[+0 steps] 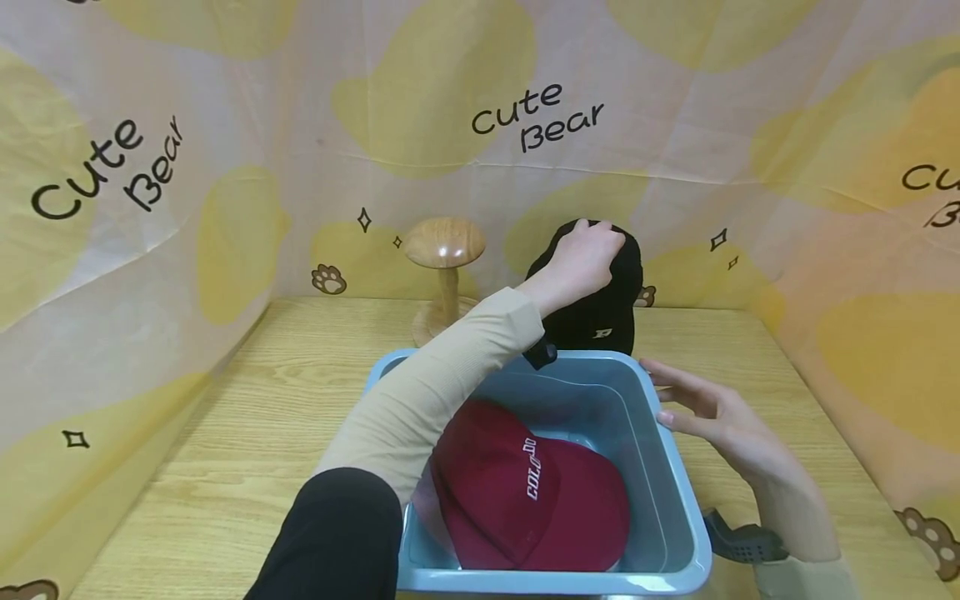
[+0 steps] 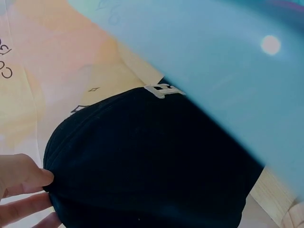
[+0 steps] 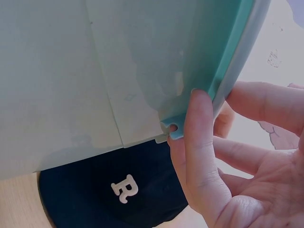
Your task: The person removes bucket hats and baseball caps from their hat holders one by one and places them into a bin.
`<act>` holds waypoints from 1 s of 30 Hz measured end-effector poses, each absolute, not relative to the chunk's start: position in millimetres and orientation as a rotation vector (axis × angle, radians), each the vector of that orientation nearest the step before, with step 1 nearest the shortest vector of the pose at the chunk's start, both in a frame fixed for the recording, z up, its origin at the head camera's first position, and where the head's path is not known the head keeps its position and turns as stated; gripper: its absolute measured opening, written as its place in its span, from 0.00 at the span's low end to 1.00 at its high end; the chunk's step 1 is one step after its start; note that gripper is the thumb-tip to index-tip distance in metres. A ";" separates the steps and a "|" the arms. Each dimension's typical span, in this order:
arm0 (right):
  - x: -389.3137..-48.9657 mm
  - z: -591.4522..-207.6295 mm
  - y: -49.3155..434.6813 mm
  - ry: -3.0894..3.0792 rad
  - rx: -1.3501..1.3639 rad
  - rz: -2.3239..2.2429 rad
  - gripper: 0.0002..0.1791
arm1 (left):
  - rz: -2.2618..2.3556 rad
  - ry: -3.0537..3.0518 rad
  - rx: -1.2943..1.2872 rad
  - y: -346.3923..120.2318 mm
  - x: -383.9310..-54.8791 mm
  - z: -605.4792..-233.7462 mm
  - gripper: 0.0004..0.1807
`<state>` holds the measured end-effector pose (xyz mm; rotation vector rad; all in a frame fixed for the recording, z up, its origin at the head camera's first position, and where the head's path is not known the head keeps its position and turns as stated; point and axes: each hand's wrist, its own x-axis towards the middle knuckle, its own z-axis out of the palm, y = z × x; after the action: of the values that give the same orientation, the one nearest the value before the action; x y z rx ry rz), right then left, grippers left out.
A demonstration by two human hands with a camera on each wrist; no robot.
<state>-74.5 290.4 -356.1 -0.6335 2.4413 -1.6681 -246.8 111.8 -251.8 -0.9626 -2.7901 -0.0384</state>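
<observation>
A black cap (image 1: pixel 592 312) with a pale letter R on it stands against the backdrop, behind the blue plastic basin (image 1: pixel 681 500). My left hand (image 1: pixel 585 254) reaches across the basin and pinches the top of this cap; in the left wrist view its thumb (image 2: pixel 28 173) presses the cap's edge. Inside the basin lies a dark red cap (image 1: pixel 495 492) with white lettering, its brim toward the right. My right hand (image 1: pixel 712 421) holds the basin's right rim near the far corner. Seen from the right wrist, its fingers (image 3: pixel 199 137) bend around the rim.
Behind the basin, to the left of the black cap, a wooden mushroom-shaped stand (image 1: pixel 446 243) rises from a round base. Printed cloth (image 1: pixel 420 100) walls in the wood-grain table (image 1: pixel 225 433) at the back and both sides.
</observation>
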 end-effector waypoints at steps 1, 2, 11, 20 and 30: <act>-74.6 -355.8 290.1 2.440 -0.634 -1.669 0.31 | -0.045 -2.789 -0.965 111.1 -247.0 -251.3 0.17; -74.8 -355.6 289.7 2.437 -0.634 -1.671 0.31 | -0.053 -2.787 -0.970 110.3 -247.2 -250.6 0.16; -74.6 -357.4 288.3 2.456 -0.639 -1.663 0.31 | -0.260 -2.769 -1.029 101.1 -250.9 -247.4 0.03; -76.0 -356.3 291.0 2.458 -0.657 -1.661 0.30 | -0.302 -2.704 -1.008 94.3 -253.4 -243.2 0.08; -75.0 -356.3 290.6 2.463 -0.639 -1.654 0.31 | -0.306 -2.643 -0.985 89.8 -258.2 -234.2 0.11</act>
<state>-75.0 290.6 -356.3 -0.6387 2.4629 -1.6540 -258.2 89.8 -234.2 -0.9851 -2.6426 -0.3060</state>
